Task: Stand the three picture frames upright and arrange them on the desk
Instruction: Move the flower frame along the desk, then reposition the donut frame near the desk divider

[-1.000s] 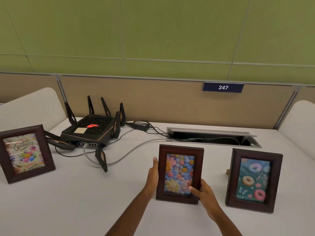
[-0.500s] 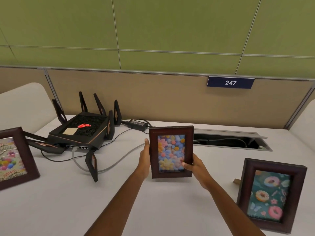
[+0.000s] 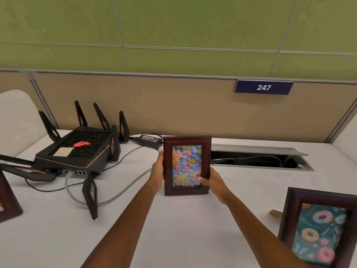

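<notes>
Green wall panels and a tan divider stood behind the white counter point(image 3: 58, 238). On the divider at 1 o'clock was a blue sign point(image 3: 263, 87) that said 247.

I held the flower frame point(image 3: 186, 165) upright in the middle of the counter with both hands. My left hand point(image 3: 158, 172) was closed on its left edge. My right hand point(image 3: 213, 181) was closed on its lower right corner, with my thumb on the glass. I could not tell if its bottom edge touched the counter.

At 4 o'clock stood the donut frame point(image 3: 320, 229), upright, well apart from the flower frame. At 9 o'clock I could see only a corner of the third frame point(image 3: 7, 200) at the edge of the view.

At 10 o'clock sat a black router point(image 3: 77, 151) with tall antennas and a red glowing mark. A grey cable point(image 3: 119, 192) curled from it across the counter. Just behind the flower frame, at 2 o'clock, an open cable slot point(image 3: 257, 160) was set in the counter.
</notes>
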Action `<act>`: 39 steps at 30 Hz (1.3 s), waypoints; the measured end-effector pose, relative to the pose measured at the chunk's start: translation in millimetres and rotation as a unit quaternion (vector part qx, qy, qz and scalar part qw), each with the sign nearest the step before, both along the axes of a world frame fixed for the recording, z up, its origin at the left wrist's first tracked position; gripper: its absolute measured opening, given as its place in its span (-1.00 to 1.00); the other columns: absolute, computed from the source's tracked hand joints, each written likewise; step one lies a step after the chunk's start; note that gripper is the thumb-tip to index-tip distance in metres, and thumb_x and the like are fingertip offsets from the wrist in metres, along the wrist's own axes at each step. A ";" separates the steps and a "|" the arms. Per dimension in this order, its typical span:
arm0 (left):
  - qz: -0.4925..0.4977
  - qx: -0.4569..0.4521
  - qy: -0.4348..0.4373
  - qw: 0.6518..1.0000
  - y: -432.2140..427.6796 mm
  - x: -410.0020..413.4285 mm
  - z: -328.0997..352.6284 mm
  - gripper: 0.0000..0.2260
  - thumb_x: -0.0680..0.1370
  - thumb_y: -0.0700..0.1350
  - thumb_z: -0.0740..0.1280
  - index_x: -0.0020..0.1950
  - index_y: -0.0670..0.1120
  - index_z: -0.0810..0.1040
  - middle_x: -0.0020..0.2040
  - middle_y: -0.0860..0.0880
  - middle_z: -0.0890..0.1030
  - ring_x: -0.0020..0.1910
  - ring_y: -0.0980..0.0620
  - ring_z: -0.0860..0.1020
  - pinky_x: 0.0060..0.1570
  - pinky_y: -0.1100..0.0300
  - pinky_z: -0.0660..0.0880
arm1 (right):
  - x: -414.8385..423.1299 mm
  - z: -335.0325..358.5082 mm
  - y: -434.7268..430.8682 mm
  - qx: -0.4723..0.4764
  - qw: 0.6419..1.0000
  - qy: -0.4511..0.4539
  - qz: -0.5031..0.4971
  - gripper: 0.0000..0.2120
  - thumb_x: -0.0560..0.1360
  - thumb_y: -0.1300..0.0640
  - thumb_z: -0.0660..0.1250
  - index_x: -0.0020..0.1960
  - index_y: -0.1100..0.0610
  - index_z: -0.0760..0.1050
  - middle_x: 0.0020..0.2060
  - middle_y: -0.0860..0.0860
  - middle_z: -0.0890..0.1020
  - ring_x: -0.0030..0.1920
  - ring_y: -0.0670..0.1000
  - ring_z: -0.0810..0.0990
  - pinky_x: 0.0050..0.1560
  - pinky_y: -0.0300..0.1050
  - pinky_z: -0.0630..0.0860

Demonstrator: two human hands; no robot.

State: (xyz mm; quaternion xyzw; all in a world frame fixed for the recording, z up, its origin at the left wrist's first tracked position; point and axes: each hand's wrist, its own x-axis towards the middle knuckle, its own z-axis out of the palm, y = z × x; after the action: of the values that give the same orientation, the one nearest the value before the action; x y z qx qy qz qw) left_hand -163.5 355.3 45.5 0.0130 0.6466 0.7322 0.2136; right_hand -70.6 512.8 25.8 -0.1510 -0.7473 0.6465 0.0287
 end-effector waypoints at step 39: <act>-0.051 -0.422 0.273 0.863 -17.0 235.5 -64.6 -0.57 0.60 -0.01 0.02 0.46 -0.07 0.08 0.53 -0.09 0.05 0.51 0.01 -0.01 0.48 0.14 -0.15 | 219.6 -46.0 -47.9 0.229 0.966 0.028 -0.113 -0.62 0.47 0.38 0.23 0.27 0.22 0.37 0.24 0.14 0.43 0.27 0.07 0.41 0.12 -0.62 0.22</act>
State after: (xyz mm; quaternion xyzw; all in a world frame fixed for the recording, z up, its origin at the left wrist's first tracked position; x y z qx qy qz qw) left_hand 71.9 338.3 -19.1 0.1541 0.9245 0.3451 0.0505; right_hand 149.0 464.8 -20.3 -0.2056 -0.8524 0.4545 0.1566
